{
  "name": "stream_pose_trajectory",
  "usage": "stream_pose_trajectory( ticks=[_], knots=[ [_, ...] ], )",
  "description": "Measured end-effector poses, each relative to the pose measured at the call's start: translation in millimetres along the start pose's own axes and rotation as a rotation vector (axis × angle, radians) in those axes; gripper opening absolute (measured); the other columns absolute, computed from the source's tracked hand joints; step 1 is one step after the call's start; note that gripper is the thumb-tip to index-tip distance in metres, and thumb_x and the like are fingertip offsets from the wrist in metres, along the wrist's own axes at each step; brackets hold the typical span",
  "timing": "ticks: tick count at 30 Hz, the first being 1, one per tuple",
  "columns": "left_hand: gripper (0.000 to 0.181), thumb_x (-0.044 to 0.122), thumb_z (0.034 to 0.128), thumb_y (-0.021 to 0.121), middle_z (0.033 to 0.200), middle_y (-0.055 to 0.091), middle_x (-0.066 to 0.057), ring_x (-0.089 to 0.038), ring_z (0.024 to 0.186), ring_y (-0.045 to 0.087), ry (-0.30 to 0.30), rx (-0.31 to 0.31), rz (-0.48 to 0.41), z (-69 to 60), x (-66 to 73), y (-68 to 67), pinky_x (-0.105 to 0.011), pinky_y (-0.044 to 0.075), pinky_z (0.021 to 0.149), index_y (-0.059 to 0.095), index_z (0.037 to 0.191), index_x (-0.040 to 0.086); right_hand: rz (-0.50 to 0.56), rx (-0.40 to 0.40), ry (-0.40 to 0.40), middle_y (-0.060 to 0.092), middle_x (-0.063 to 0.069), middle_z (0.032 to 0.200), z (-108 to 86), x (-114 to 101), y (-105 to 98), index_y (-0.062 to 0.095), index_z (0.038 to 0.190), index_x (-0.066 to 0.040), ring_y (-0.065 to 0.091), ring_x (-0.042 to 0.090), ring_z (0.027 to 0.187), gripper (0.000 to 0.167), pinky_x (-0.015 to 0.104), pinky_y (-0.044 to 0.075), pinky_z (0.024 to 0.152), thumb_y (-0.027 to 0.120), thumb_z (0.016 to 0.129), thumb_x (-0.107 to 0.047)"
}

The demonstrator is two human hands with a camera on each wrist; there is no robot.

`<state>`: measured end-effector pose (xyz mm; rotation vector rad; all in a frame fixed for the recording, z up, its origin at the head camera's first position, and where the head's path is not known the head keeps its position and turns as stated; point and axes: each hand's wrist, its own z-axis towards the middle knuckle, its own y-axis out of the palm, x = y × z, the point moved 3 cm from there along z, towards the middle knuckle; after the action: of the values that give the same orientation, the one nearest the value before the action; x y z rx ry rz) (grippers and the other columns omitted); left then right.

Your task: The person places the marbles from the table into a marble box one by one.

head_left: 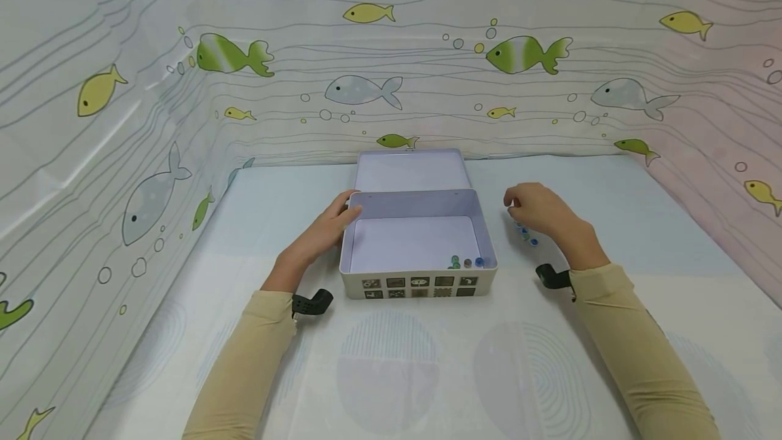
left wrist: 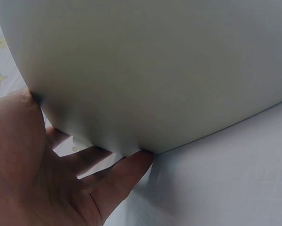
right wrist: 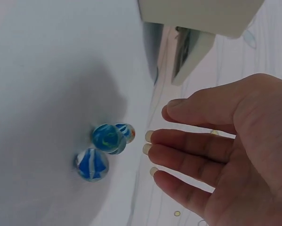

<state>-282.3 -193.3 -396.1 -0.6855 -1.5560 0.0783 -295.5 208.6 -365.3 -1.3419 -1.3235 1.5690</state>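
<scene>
Centrally, a shallow box [head_left: 419,284] stands on a pale table [head_left: 391,386], its lid [head_left: 412,168] turned back toward the top of the frame; set so, the lid leaves the box's whole floor within reach. Left hand [head_left: 326,227], left of centre: gripping the box's side, thumb at the rim, fingertips meeting the outer wall low down in the left wrist view. From where I stand the hold looks like a steadying one, since a light box could slide at a knock. Marbles [head_left: 479,262] gather inside at the box's lower right corner, by the near wall; the upright sides would stop them rolling off. Right hand [head_left: 542,209], right of centre: fingers loosely extended, thumb parted from them, nothing visible in their grasp. It hangs by the loose marbles [right wrist: 92,165], partly screening them from above; they lie on the table near the box's right wall, apart from it. Left of centre in the right wrist view, these appear as clear glass with blue and white swirls, close to the fingertips but untouched; overlap makes their number uncertain. Such smooth spheres probably roll at a nudge, so a light, unhurried hand posture suits them.
</scene>
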Motion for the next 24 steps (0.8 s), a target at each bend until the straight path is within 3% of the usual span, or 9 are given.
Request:
stream_pose_trajectory(
  ticks=[8,19,24],
  knots=[
    [0.062,0.058,0.102,0.04,0.164,0.023,-0.005,-0.035,0.15,0.026,0.001,0.0,-0.003,-0.3,0.0,-0.3,-0.063,0.034,0.112,0.019,0.156,0.036,-0.011,-0.042,0.034,0.064,0.015,0.096,1.2,8.8,7.8,0.068,0.115,0.0,0.057,0.026,0.081,0.028,0.042,0.048,0.072,0.052,0.093,-0.008],
    [0.063,0.057,0.1025,0.039,0.165,0.021,-0.007,-0.037,0.151,0.024,0.001,-0.005,-0.002,0.0,0.4,0.0,-0.064,0.033,0.112,0.018,0.157,0.035,-0.023,-0.034,0.016,0.067,0.016,0.096,5.6,14.8,16.8,0.07,0.111,0.0,0.058,0.025,0.078,0.025,0.042,0.049,0.071,0.054,0.092,-0.008],
    [0.061,0.05,0.1051,0.038,0.166,0.018,-0.007,-0.037,0.152,0.02,-0.008,-0.019,-0.013,-3.1,7.5,-0.2,-0.064,0.029,0.114,0.016,0.158,0.031,-0.031,-0.022,0.003,0.068,0.017,0.098,6.3,13.3,18.0,0.07,0.11,0.0,0.059,0.025,0.079,0.025,0.044,0.051,0.073,0.055,0.092,-0.007]
  ],
)
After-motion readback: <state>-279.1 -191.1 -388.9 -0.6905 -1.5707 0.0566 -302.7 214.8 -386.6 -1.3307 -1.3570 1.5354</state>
